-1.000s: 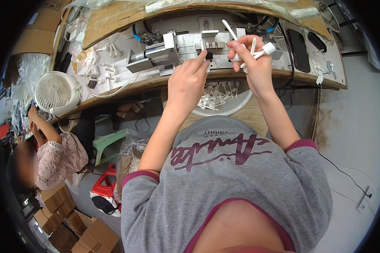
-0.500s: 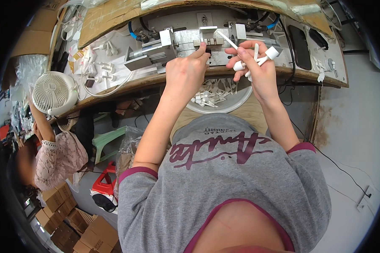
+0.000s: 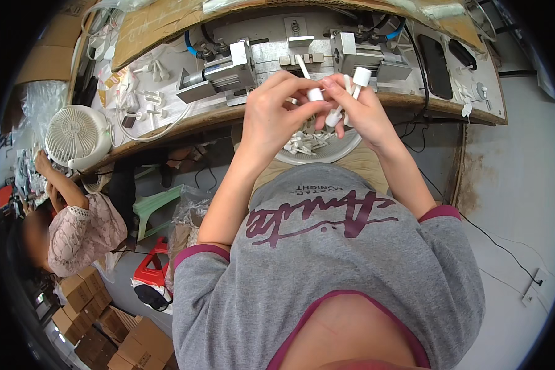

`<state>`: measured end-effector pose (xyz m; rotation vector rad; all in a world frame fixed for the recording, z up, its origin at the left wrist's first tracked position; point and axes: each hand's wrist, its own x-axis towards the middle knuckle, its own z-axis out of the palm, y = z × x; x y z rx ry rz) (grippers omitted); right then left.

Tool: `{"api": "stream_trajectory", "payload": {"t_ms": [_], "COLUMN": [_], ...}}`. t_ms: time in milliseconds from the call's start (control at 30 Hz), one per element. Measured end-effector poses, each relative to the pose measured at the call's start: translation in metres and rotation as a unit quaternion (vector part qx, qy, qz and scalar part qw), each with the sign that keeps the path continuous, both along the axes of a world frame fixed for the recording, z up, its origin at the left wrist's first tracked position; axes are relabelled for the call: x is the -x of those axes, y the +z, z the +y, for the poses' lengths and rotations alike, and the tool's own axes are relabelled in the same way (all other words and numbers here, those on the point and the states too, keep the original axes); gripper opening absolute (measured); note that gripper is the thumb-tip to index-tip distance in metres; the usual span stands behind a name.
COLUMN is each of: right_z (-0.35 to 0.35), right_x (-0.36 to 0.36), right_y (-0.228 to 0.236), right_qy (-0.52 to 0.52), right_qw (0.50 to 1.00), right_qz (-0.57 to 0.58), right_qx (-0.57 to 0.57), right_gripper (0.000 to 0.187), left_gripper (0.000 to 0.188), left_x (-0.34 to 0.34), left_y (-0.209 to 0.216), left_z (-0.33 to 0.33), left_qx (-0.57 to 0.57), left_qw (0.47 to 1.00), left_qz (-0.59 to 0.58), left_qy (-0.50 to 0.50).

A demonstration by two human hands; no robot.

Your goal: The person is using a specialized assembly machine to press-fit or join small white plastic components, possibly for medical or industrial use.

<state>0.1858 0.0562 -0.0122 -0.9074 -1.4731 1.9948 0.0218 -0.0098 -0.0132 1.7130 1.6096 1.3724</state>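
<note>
Pinched, mid-assembly by the look of it, left-hand fingertips (image 3: 302,98) on a small white plastic stemmed cap (image 3: 309,83), right hand (image 3: 357,111) clamped on similar white pieces (image 3: 351,92) above the round white parts bowl (image 3: 345,151), seemingly awaiting careful seating in the grey metal press fixture (image 3: 302,52).

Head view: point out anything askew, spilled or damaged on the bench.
Nothing looks spilled or broken. Loose white plastic parts lie scattered left of the metal fixture, and the bench's cardboard cover looks worn at its edges.
</note>
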Motion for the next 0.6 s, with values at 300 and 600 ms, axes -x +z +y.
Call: {"api": "stream_trajectory", "payload": {"t_ms": [300, 600], "right_z": [0.006, 0.011], "right_x": [-0.001, -0.003], "right_y": [-0.006, -0.005], "right_qy": [-0.057, -0.057], "right_qw": [0.998, 0.986], "right_qz": [0.025, 0.127], "right_qx": [0.009, 0.097], "right_gripper": [0.026, 0.048], "left_gripper": [0.031, 0.025], "left_x": [0.011, 0.017], "left_y": [-0.030, -0.027], "left_z": [0.000, 0.011], "left_qx": [-0.067, -0.035], "left_qw": [0.927, 0.928], "left_qz": [0.366, 0.365], "left_qy": [0.059, 0.068]}}
